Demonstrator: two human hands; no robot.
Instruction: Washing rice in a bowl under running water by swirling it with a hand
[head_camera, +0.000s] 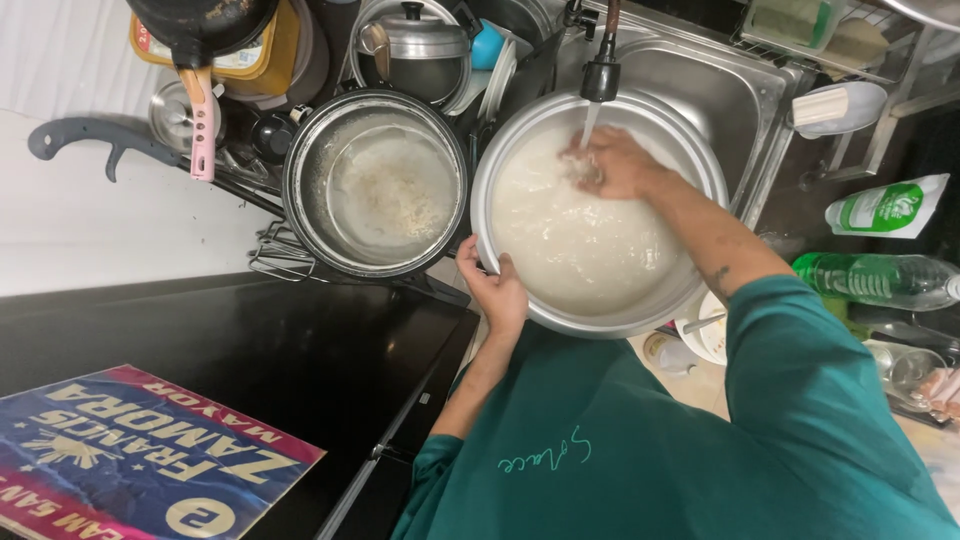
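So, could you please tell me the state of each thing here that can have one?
Faucet: running.
Large metal bowl: full of cloudy water.
Left hand: gripping the bowl's rim.
Right hand: in the water.
Pot: uncovered, residue inside.
Green bottle: lying down.

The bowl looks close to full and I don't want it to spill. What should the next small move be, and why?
Probably shut the tap: water is running onto the right hand, and the cloudy water sits high in the bowl. The left hand grips the rim, so the bowl is steadied.
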